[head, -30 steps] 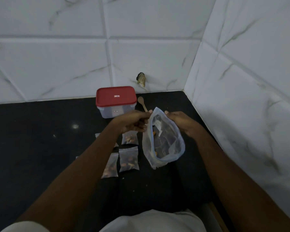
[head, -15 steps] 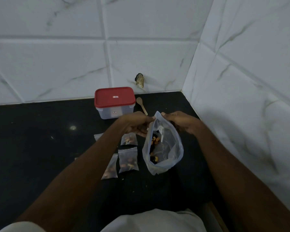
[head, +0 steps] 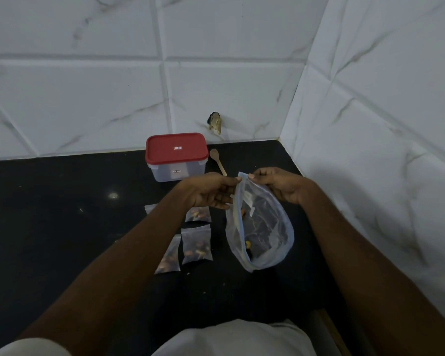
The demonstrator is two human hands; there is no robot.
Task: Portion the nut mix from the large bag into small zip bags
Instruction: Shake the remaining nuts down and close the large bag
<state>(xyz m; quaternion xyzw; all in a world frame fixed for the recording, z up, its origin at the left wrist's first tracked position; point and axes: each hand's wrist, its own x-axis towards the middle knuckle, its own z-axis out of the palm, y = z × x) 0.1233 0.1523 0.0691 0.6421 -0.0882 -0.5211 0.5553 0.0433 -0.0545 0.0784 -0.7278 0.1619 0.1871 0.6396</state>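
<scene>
The large clear zip bag hangs above the black counter with a few nuts low inside. My left hand pinches the left end of its blue-edged top, and my right hand pinches the right end, fingertips almost meeting. To the left lie small filled zip bags: one near my left hand, one below it, one partly under my left forearm. Another small bag peeks out beside that forearm.
A clear box with a red lid stands at the back by the tiled wall. A wooden spoon lies right of it. The tiled side wall closes the counter on the right. Crumbs dot the counter near me.
The bag's mouth has narrowed as my two hands came closer together at its top. The bag hangs flatter and longer than before.
</scene>
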